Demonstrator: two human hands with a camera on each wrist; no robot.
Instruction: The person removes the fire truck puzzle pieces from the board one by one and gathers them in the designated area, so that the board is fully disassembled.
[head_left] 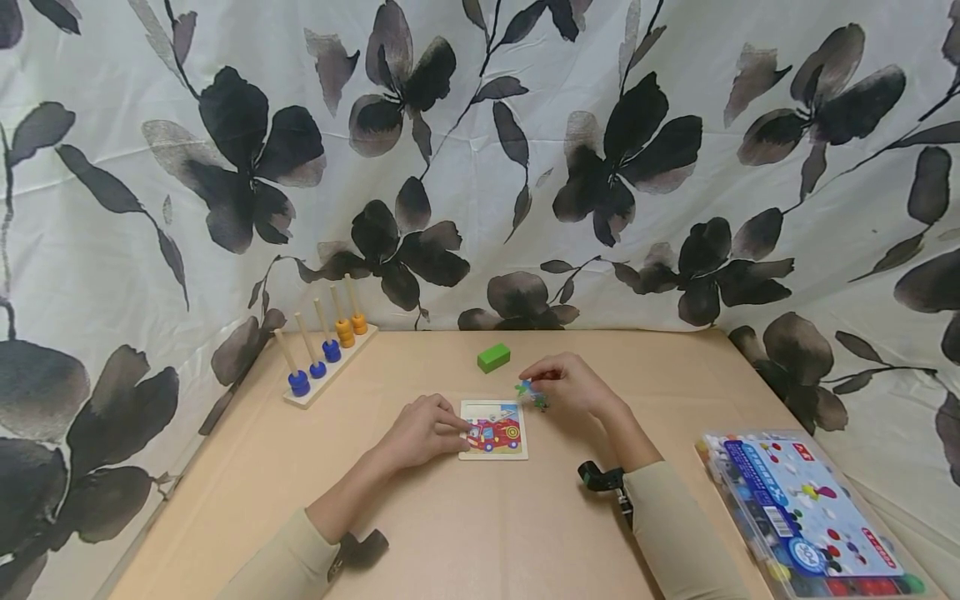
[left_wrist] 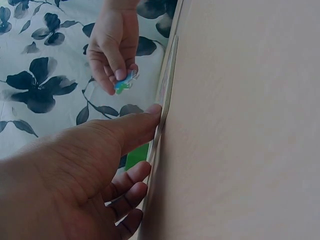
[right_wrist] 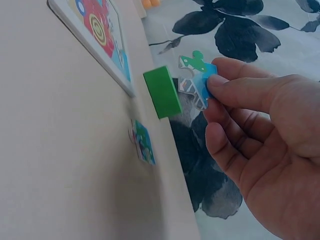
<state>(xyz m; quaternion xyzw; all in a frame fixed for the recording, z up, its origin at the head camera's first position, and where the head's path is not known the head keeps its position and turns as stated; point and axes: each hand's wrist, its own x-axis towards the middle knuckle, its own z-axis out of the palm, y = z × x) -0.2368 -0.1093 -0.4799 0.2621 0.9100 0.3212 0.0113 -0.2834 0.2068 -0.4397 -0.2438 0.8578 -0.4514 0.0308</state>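
My left hand (head_left: 420,429) rests at the left edge of the puzzle board (head_left: 493,446), its thumb against the rim, its fingers relaxed and reaching a little over the picture, not wrapped round it. The board lies flat on the tan table (head_left: 495,525) in front of me and shows a red vehicle with yellow-ringed wheels. My right hand (head_left: 572,383) is raised at the board's far right corner, thumb and forefinger pinching a puzzle piece (right_wrist: 204,82) in blue, green and grey, while my other fingers curl loosely below. A second piece (right_wrist: 143,143) lies on the table just right of the board's far right corner, under my hand. Beyond the board, near its far edge, sits a green block (head_left: 493,358). Well to the left of the board and farther back stands a wooden peg rack (head_left: 330,377), blue rings on its three nearer pegs and orange ones on the two farther. Well to the right of the board, closer to me, is a clear box (head_left: 813,508) with a blue-and-white label, and behind everything hangs a floral cloth (head_left: 510,275).
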